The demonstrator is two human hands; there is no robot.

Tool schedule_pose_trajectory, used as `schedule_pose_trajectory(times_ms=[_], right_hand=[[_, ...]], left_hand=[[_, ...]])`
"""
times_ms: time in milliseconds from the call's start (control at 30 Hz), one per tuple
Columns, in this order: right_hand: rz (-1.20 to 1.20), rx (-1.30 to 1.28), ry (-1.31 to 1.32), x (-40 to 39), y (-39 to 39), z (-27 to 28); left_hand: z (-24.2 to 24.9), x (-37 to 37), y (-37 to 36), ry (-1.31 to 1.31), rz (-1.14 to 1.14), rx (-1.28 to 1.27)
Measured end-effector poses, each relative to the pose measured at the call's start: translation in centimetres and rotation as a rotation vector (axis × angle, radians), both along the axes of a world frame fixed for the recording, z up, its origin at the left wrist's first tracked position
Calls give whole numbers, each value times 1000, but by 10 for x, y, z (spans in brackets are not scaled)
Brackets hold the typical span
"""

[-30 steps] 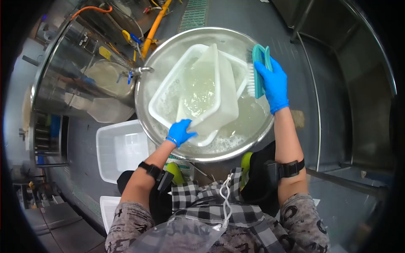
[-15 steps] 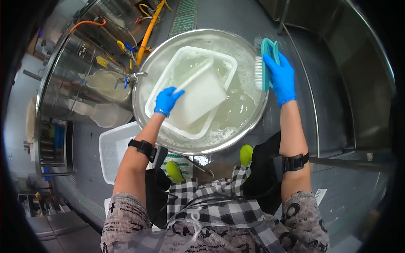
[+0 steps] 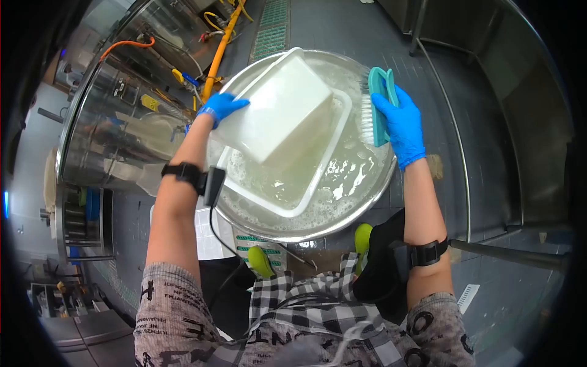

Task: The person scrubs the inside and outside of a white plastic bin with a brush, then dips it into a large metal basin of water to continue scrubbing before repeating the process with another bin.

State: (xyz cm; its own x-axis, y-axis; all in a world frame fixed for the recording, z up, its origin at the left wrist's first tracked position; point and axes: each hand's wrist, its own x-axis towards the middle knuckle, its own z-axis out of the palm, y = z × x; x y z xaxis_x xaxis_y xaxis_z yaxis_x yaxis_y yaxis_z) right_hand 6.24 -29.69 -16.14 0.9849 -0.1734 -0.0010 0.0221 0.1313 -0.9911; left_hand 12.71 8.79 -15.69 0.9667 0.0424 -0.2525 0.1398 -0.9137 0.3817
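Note:
In a blue glove, my left hand (image 3: 221,109) grips the edge of a white plastic bin (image 3: 284,101), tilted with its underside toward me. Below it a second white tub (image 3: 299,205) lies in cloudy, sudsy water, its rim showing. Both are within a large round metal basin (image 3: 330,231). My right hand (image 3: 402,125), also gloved in blue, is closed round the handle of a teal scrub brush (image 3: 379,107). The brush's white bristles face left, over the basin's right side and apart from the bin.
Steel tanks (image 3: 92,128) with a yellow pipe (image 3: 221,52) and hoses stand on the left. A steel frame (image 3: 445,116) runs along the right. A white crate (image 3: 214,229) sits on the floor at the lower left, partly behind my arm. A green drain grate (image 3: 272,27) lies beyond the basin.
My left hand has moved left and up, lifting the white bin higher and turning its underside toward me. The brush in my right hand has shifted slightly left and down.

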Motion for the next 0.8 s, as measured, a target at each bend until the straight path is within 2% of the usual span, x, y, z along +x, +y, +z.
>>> schedule_pose_trajectory(times_ms=[33, 100, 200, 267, 400, 433, 467, 500, 533, 567, 600, 633, 667, 700, 767, 800], right_hand=[[5, -10, 4, 1, 2, -1], [11, -19, 7, 2, 4, -6], [96, -47, 18, 0, 16, -6], [108, -425, -100, -5, 34, -10], [480, -801, -96, -60, 101, 5], [585, -867, -150, -70, 116, 8], [584, -877, -156, -66, 127, -3], [531, -896, -401, -58, 139, -27], [473, -903, -647, -51, 149, -27], [501, -909, -365, -22, 150, -20], [549, -604, -78, 4, 144, 12], [388, -791, -305, 52, 136, -12], [364, -972, -268, 70, 137, 1], [376, -976, -271, 64, 150, -3], [594, -993, -259, 35, 180, -12], [743, -970, -295, -6, 195, 4]], left_hand=[[-10, -15, 16, 94, 64, -101], [-35, -52, 34, 13, 56, -394], [-66, -102, 24, -145, 300, -466], [-75, -121, 2, -220, 355, -501], [-55, -129, -20, -217, 365, -598], [-49, -133, -20, -260, 314, -726], [-43, -137, -18, -303, 259, -851], [-38, -143, -14, -310, 260, -861], [-33, -152, -9, -277, 292, -834], [-28, -161, -3, -244, 328, -809], [-25, -170, 4, -282, 300, -742], [-28, -173, 9, -283, 312, -748], [-31, -176, 16, -278, 356, -844], [-32, -177, 24, -280, 397, -938], [-40, -175, 37, -294, 419, -981], [-46, -175, 44, -250, 418, -962]])
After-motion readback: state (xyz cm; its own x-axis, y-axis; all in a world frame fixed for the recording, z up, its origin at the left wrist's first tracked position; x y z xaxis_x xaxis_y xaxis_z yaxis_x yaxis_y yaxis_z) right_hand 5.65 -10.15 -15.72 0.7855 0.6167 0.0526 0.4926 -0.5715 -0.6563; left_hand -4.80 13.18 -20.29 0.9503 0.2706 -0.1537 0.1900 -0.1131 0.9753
